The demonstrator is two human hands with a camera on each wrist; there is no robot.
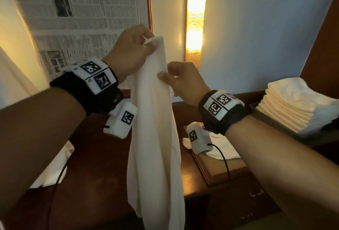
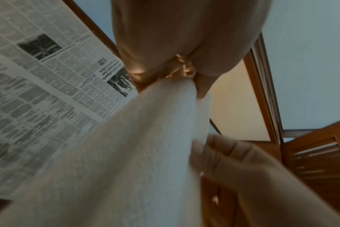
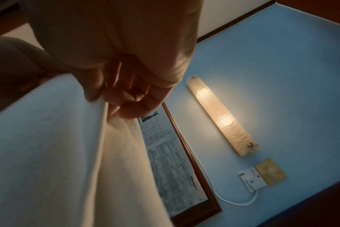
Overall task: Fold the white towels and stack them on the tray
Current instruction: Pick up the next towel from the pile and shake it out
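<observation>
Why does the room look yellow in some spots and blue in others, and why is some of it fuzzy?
Head view: the wall lamp glares yellow, and the far wall looks blue. Left wrist view: the towel and right hand are blurred. Right wrist view: the right hand is a dark shape against the lamp.

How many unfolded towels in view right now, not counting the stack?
3: the hanging towel pinched by left hand and right hand; one on the tabletop under the right wrist; one at the left edge. More may be hidden behind the arms.
</observation>
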